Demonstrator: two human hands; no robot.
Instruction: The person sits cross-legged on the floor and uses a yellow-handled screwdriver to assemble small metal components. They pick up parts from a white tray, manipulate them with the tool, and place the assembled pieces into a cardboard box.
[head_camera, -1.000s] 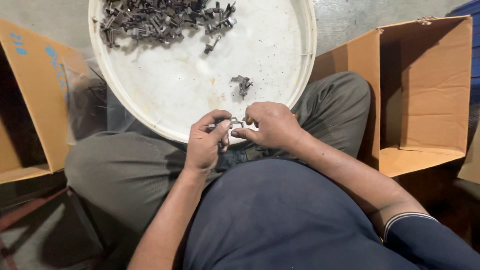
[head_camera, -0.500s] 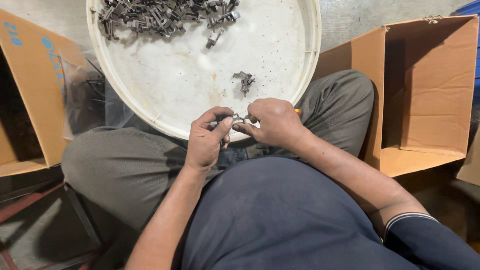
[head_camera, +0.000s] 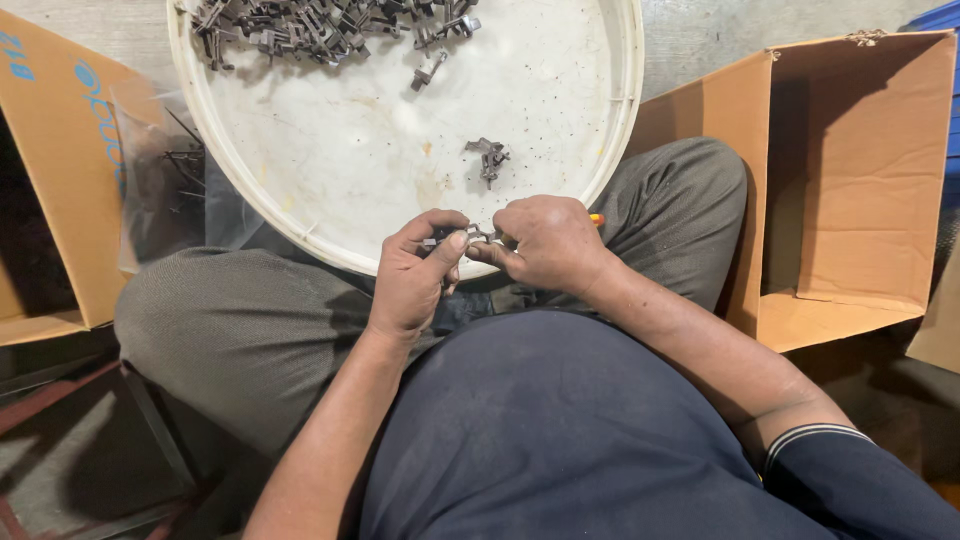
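Head view: far rim of the round white plastic tray (head_camera: 250, 215) is cut off at top, so the heap of dark grey metal clips (head_camera: 320, 25) along its far edge shows only partly. Small grey metal part (head_camera: 472, 238) sits mostly hidden between fingers, shape unclear, at the tray's near rim. Left hand (head_camera: 415, 280) pinches it, fingers curled closed. Right hand (head_camera: 545, 245) closed on its other end; an orange tip (head_camera: 597, 219) peeks out behind the knuckles. One loose clip piece (head_camera: 488, 160) lies near tray centre.
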